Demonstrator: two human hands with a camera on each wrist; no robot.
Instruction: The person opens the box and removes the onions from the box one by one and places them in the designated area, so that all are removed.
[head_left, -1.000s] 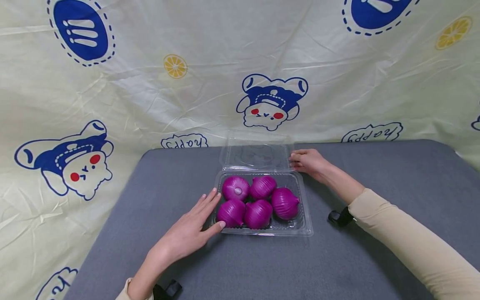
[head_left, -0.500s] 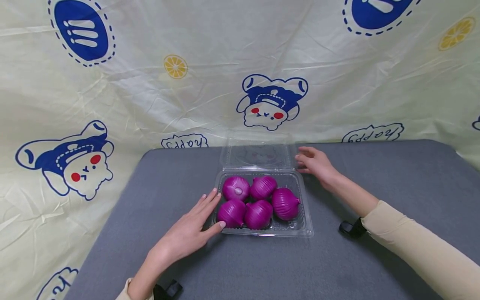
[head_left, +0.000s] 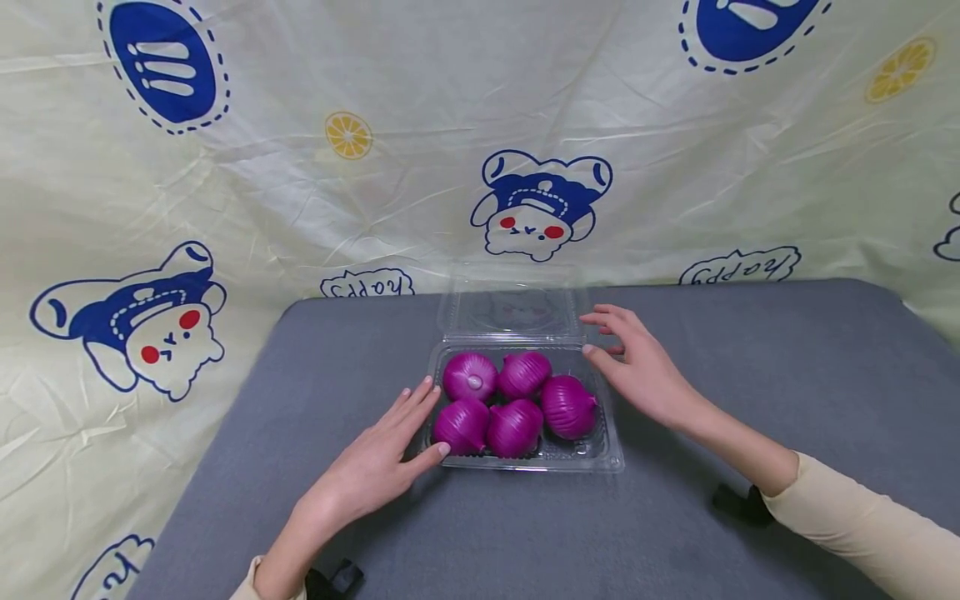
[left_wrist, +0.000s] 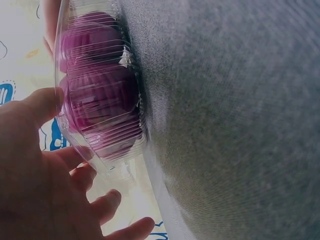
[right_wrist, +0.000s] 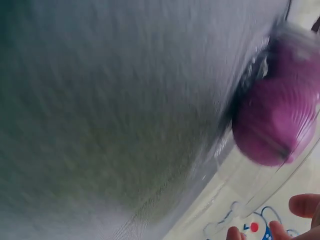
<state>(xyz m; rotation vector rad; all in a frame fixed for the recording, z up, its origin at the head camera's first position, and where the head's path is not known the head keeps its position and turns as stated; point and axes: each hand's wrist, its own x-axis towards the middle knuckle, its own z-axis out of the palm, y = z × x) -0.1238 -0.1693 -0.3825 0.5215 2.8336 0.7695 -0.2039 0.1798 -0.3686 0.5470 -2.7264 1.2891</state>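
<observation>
While your left hand (head_left: 375, 467) touches the container's (head_left: 604, 458) left side, your right hand (head_left: 641, 367) hovers by its far-right corner, both loose-fingered.

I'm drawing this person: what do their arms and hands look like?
The left hand and right hand wear no gloves. The right sleeve is plain beige; the left sleeve barely shows, beige too. A black wrist gadget sits on the left, another on the right.

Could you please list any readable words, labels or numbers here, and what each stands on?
"happy": right bubble on the backdrop cloth.
"happy": middle bubble on the cloth, its lower edge hidden.
Lower-left bubble: lettering cut off, unreadable.
Onions and clear box: no text I can read.
</observation>
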